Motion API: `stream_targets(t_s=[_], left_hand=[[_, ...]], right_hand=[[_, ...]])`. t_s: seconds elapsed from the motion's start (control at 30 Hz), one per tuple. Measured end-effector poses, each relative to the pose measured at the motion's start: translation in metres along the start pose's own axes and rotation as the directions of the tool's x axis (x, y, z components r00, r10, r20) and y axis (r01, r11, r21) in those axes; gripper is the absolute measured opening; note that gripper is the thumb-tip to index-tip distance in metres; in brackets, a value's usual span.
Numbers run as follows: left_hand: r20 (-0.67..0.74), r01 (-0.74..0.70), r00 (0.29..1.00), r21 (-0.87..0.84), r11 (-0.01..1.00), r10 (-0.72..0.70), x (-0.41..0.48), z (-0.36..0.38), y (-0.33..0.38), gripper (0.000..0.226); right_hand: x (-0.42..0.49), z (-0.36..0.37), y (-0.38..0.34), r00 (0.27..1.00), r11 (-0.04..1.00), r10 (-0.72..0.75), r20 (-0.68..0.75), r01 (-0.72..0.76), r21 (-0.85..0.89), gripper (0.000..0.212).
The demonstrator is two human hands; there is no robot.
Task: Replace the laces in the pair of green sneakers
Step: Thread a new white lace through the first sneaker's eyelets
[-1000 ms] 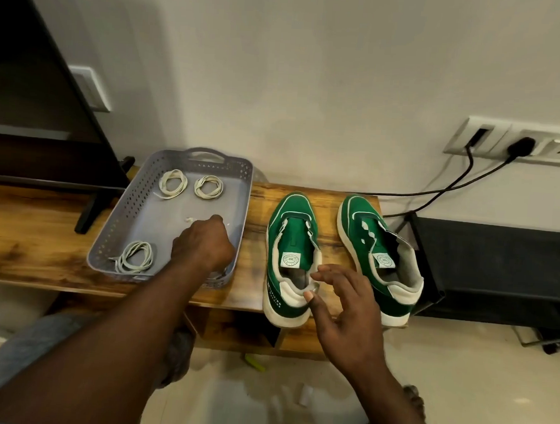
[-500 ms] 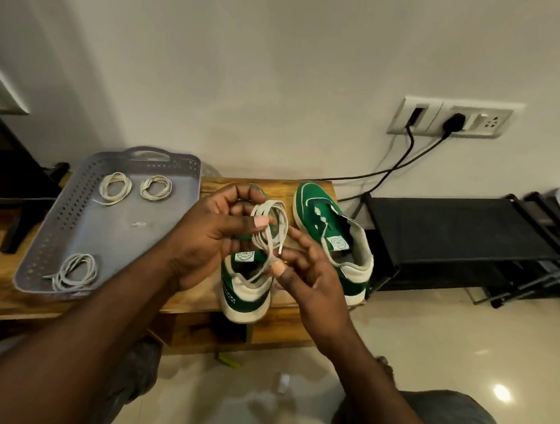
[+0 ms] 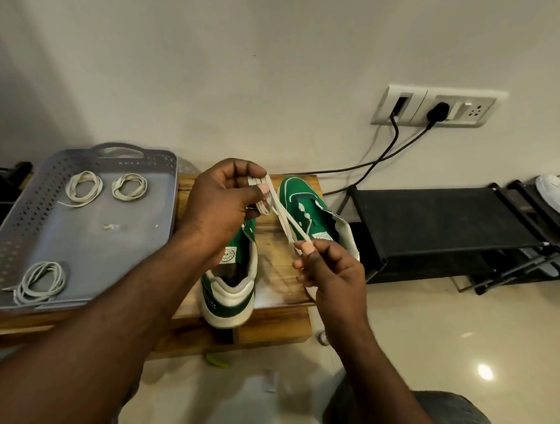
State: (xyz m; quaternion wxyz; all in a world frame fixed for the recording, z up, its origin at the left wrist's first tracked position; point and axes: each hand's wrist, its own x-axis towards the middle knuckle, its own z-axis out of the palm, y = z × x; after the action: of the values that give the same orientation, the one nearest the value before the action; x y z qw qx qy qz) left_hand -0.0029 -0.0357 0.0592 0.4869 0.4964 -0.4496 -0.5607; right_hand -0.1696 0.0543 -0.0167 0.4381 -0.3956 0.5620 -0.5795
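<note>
Two green sneakers with cream soles stand unlaced on a low wooden table: the left sneaker under my left wrist, the right sneaker partly behind my right hand. A cream lace stretches between my hands above the shoes. My left hand pinches the coiled part of it, and my right hand grips the loose end lower down.
A grey perforated tray at the left of the table holds three coiled cream laces. A black shoe rack stands right of the table, with cables running to a wall socket above it. Glossy tiled floor lies below.
My left hand took a coiled lace from the tray and brought it over the sneakers. Both hands took hold, and the right now draws one end out of the coil.
</note>
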Motion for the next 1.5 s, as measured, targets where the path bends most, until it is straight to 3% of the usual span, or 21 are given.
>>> stream_targets(t_s=[0.13, 0.3, 0.47, 0.67, 0.77, 0.87, 0.93, 1.0, 1.1, 1.13, 1.2, 1.37, 1.5], left_hand=[[0.041, 0.043, 0.998, -0.012, 0.999, -0.043, 0.001, 0.003, 0.001, 0.020], [0.182, 0.027, 0.982, 0.134, 0.991, -0.051, -0.006, 0.013, -0.002, 0.019], [0.337, -0.033, 0.939, 0.280, 0.959, -0.066, -0.010, 0.016, -0.003, 0.017], [0.200, -0.019, 0.979, 0.278, 0.960, -0.039, -0.008, 0.015, -0.003, 0.016], [0.077, -0.095, 0.994, 0.338, 0.936, 0.074, 0.000, 0.012, -0.008, 0.038], [0.129, -0.239, 0.970, 0.655, 0.716, 0.206, 0.005, 0.009, -0.011, 0.070], [0.174, -0.237, 0.971, 0.786, 0.571, 0.163, 0.007, 0.008, -0.016, 0.078], [0.206, -0.194, 0.978, 0.885, 0.424, 0.019, 0.009, 0.009, -0.027, 0.073], [0.235, -0.182, 0.922, 0.965, 0.190, -0.308, 0.003, 0.014, -0.037, 0.065], [0.219, -0.180, 0.903, 0.974, 0.136, -0.370, -0.002, 0.015, -0.039, 0.063], [0.202, -0.202, 0.912, 0.979, 0.038, -0.357, -0.008, 0.016, -0.041, 0.055], [0.134, -0.144, 0.954, 0.989, -0.020, -0.270, -0.010, 0.012, -0.034, 0.025], [0.101, -0.122, 0.962, 0.990, -0.070, -0.253, -0.008, 0.004, -0.026, 0.024]], right_hand=[[0.003, 0.001, 0.004, 0.997, 0.995, -0.009, -0.078, 0.001, -0.095, 0.016], [0.000, 0.001, 0.003, 0.983, 0.960, -0.153, -0.103, 0.123, -0.250, 0.043], [0.000, 0.000, -0.002, 0.969, 0.935, -0.232, -0.090, 0.196, -0.296, 0.014], [0.004, -0.009, -0.009, 0.980, 0.993, -0.100, -0.172, 0.086, -0.087, 0.015], [0.006, -0.015, -0.009, 0.969, 0.988, -0.112, -0.220, 0.084, -0.131, 0.014], [0.008, -0.020, -0.008, 0.961, 0.962, -0.154, -0.229, 0.094, -0.255, 0.014], [0.010, -0.025, -0.007, 0.950, 0.931, -0.201, -0.237, 0.110, -0.348, 0.023], [0.015, -0.033, -0.002, 0.936, 0.869, -0.270, -0.227, 0.135, -0.476, 0.019], [0.022, -0.041, 0.006, 0.948, 0.664, -0.291, -0.124, 0.107, -0.740, 0.014], [0.022, -0.042, 0.007, 0.955, 0.616, -0.277, -0.103, 0.094, -0.782, 0.016], [0.021, -0.040, 0.008, 0.966, 0.566, -0.251, -0.068, 0.089, -0.820, 0.017], [0.018, -0.035, 0.010, 0.964, 0.485, -0.266, 0.018, 0.150, -0.862, 0.019], [0.016, -0.032, 0.008, 0.962, 0.459, -0.264, 0.068, 0.188, -0.868, 0.022]])
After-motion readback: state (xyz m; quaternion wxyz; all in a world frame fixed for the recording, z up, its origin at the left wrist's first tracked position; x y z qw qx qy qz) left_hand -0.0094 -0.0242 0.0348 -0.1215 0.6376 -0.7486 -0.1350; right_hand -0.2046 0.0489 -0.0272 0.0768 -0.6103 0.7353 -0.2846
